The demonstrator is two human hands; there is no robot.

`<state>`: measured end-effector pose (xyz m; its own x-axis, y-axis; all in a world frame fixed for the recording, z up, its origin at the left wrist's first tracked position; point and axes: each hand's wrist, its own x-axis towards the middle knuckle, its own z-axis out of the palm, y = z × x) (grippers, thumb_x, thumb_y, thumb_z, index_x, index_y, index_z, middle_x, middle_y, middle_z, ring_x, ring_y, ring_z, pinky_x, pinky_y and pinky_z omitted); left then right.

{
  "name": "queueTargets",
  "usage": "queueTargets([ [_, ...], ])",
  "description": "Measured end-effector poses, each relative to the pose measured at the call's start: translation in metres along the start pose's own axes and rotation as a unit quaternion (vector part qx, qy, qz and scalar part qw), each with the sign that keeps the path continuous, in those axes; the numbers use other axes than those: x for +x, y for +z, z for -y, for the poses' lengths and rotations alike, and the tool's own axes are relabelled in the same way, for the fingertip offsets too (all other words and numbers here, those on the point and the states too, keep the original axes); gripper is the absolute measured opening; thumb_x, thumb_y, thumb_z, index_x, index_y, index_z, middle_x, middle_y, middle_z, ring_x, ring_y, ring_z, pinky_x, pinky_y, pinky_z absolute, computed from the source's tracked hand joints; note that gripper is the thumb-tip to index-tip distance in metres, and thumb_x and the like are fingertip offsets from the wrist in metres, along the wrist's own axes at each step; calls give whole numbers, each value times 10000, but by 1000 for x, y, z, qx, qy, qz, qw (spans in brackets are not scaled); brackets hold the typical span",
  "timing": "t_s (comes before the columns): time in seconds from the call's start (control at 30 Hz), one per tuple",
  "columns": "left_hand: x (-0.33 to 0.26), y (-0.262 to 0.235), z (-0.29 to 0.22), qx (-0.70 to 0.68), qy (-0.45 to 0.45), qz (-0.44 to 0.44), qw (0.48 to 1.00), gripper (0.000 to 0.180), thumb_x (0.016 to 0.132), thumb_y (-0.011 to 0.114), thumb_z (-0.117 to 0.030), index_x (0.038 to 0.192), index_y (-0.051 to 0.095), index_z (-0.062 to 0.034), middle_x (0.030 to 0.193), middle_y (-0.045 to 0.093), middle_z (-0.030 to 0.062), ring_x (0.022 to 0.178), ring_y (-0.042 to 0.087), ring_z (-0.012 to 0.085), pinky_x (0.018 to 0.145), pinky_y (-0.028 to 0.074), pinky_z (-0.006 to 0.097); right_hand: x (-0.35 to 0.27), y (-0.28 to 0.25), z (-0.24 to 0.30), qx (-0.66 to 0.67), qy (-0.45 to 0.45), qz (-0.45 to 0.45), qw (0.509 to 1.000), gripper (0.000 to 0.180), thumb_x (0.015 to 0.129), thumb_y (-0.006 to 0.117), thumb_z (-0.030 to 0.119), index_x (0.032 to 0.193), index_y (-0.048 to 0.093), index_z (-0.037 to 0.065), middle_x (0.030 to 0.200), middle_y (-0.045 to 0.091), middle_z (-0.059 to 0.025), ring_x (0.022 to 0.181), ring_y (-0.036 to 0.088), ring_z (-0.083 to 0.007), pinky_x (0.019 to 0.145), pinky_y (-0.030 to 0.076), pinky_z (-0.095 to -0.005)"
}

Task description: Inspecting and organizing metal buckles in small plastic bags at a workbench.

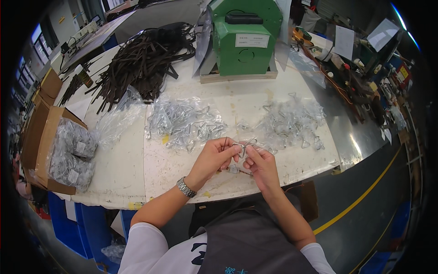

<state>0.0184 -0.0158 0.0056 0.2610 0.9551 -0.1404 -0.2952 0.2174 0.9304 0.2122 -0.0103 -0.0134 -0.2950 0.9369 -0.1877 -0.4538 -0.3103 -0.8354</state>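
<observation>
Near the table's front edge, my left hand [213, 156] and my right hand [263, 170] come together, both closed with fingertips pinching a small bent-wire metal piece [247, 144]. It looks like a triangular wire buckle; the fingers partly cover it. Just beyond my left hand lies a pile of similar metal wire pieces [182, 123] among clear plastic bags. To the right, past my right hand, is a second pile of such pieces [294, 121] in small clear wrapping. A small clear-wrapped item [234, 169] rests on the table below my fingers.
A green machine [244, 57] stands at the table's far side. Dark flat straps [137, 64] are heaped at the back left, with a small bottle [83, 76] beside them. An open cardboard box [43, 137] of bagged parts sits at the left edge. Tools clutter a bench [346, 82] at right.
</observation>
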Motion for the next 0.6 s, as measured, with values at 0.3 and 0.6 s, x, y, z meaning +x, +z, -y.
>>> queueTargets([
  [0.3,3,-13,-14,-2,63,-35,997,218,1078,644,-203,1109,724,-2,779,672,-19,508,423,3,464,337,188,1,-4,10,8,-62,-19,998,184,1075,634,166,1160,715,24,1085,765,-82,940,735,-165,805,604,-338],
  [0.6,0,-14,-6,62,-13,90,994,175,1017,707,-164,1140,732,-42,803,655,-56,579,486,18,540,383,204,-13,-7,40,-195,87,218,952,296,1093,576,176,1219,690,-65,1075,776,-156,764,740,-163,631,583,-257],
])
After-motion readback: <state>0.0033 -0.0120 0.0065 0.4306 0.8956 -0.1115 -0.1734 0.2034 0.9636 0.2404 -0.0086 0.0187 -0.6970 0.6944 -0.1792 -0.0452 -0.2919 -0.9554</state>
